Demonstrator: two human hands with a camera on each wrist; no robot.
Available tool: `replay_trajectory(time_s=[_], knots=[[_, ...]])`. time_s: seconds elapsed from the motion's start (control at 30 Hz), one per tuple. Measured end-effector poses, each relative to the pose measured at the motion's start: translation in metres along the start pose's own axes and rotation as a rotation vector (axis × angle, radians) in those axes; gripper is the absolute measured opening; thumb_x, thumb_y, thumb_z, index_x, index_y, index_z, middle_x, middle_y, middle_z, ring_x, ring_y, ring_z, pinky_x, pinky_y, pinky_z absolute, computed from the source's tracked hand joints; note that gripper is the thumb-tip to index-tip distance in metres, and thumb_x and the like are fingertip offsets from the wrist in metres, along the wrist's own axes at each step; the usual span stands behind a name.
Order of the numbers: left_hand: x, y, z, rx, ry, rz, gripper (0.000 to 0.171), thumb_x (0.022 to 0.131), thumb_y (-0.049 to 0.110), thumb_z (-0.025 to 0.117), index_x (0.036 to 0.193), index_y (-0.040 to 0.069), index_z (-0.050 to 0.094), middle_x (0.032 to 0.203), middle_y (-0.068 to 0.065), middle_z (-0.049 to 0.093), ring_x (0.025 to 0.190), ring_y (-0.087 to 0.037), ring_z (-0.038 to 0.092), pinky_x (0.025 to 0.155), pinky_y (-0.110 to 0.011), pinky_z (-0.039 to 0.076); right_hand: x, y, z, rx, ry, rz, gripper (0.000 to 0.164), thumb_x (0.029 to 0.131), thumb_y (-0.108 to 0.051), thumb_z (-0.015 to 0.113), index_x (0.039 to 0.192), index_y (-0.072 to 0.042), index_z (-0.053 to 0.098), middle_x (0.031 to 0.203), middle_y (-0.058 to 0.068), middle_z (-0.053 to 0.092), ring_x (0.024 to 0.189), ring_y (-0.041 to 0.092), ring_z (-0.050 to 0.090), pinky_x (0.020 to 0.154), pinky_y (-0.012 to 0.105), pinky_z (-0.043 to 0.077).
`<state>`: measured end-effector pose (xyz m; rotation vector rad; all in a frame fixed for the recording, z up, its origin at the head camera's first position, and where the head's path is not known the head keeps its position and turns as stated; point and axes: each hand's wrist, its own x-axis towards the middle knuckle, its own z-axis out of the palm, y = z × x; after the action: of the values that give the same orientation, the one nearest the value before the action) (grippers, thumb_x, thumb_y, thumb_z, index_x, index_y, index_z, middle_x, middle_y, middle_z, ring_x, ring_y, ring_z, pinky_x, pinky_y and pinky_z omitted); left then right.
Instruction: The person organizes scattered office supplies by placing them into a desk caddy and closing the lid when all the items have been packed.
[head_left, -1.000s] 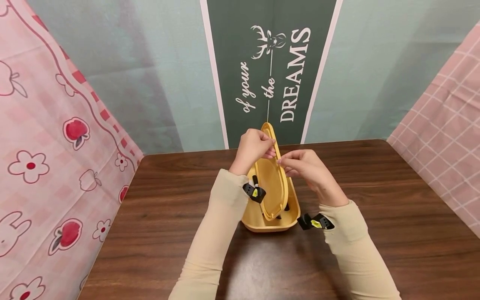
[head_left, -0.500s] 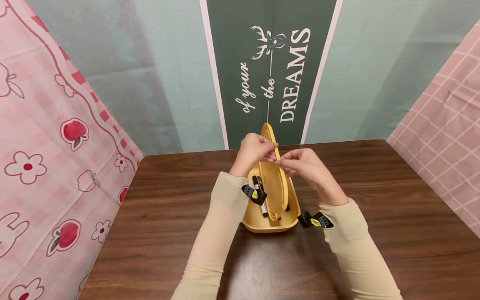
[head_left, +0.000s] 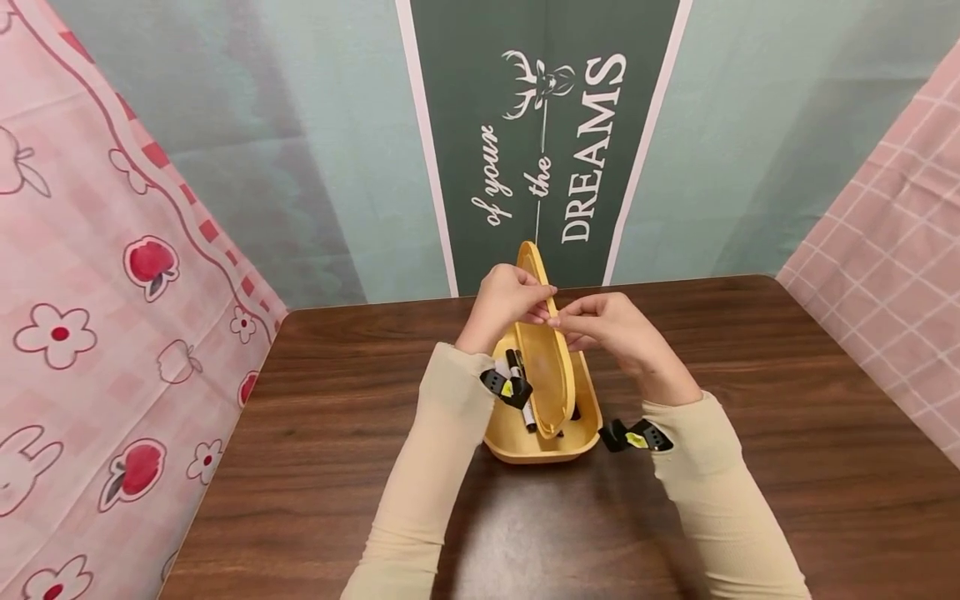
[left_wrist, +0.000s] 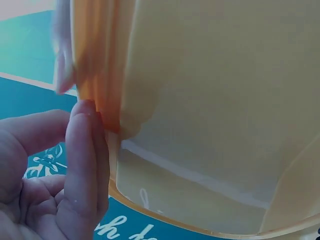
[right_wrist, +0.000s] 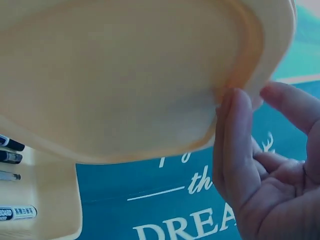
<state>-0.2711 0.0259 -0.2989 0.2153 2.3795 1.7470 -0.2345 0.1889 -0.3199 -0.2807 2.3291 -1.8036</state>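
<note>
In the head view, a yellow lid (head_left: 551,379) stands on edge, tilted, over an open yellow box (head_left: 542,456). My left hand (head_left: 501,305) pinches the lid's upper rim between thumb and fingers. Close beside it, my right hand (head_left: 611,332) pinches the same rim from the other side. The left wrist view shows the lid's translucent inner panel (left_wrist: 210,105) beside the left fingers. Markers (head_left: 529,414) lie in the box, partly hidden by the lid and left wrist. A whiteboard marker (right_wrist: 19,212) and several other pens show in the right wrist view.
The box stands on a dark wood table (head_left: 337,467). Behind the table's far edge hangs a green curtain (head_left: 495,150) with white lettering. Pink patterned cloths hang at left (head_left: 97,350) and right (head_left: 885,250).
My left hand has shifted slightly down along the rim. The lid has turned a little, and more of the markers shows on its left. My right hand has barely moved.
</note>
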Motion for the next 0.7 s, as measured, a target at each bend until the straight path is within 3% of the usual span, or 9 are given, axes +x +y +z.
replay_trajectory(time_s=[0.23, 0.4, 0.57, 0.7], knots=[[-0.007, 0.011, -0.006, -0.002, -0.012, 0.053, 0.017, 0.087, 0.009, 0.067, 0.079, -0.006, 0.065, 0.06, -0.009, 0.061, 0.048, -0.009, 0.058, 0.056, -0.025, 0.055, 0.003, 0.027, -0.023, 0.266, -0.101, 0.114, 0.023, 0.096, -0.006, 0.051, 0.099, 0.015, 0.061, 0.077, 0.006, 0.067, 0.069, 0.012, 0.066, 0.068, 0.026, 0.055], [-0.014, 0.021, -0.006, -0.024, -0.033, 0.117, 0.016, 0.087, 0.007, 0.067, 0.079, -0.006, 0.064, 0.06, -0.008, 0.061, 0.048, -0.009, 0.058, 0.056, -0.025, 0.055, 0.003, 0.055, -0.031, 0.232, -0.144, 0.193, 0.033, 0.098, -0.002, 0.045, 0.114, 0.026, 0.047, 0.08, 0.007, 0.068, 0.073, 0.012, 0.067, 0.072, 0.025, 0.055], [-0.02, 0.031, -0.006, -0.095, -0.066, 0.175, 0.016, 0.087, 0.007, 0.067, 0.078, -0.006, 0.063, 0.061, -0.008, 0.06, 0.051, -0.011, 0.058, 0.059, -0.027, 0.055, 0.003, 0.071, -0.031, 0.189, -0.198, 0.197, 0.038, 0.097, -0.004, 0.044, 0.118, 0.028, 0.041, 0.083, 0.006, 0.066, 0.077, 0.011, 0.065, 0.075, 0.025, 0.054], [-0.023, 0.036, -0.005, -0.17, -0.132, 0.205, 0.015, 0.088, 0.005, 0.066, 0.081, -0.008, 0.063, 0.063, -0.008, 0.06, 0.053, -0.012, 0.057, 0.062, -0.029, 0.056, 0.001, 0.079, -0.031, 0.216, -0.249, 0.203, 0.039, 0.098, -0.006, 0.044, 0.119, 0.026, 0.042, 0.084, 0.004, 0.065, 0.078, 0.009, 0.064, 0.076, 0.025, 0.054]])
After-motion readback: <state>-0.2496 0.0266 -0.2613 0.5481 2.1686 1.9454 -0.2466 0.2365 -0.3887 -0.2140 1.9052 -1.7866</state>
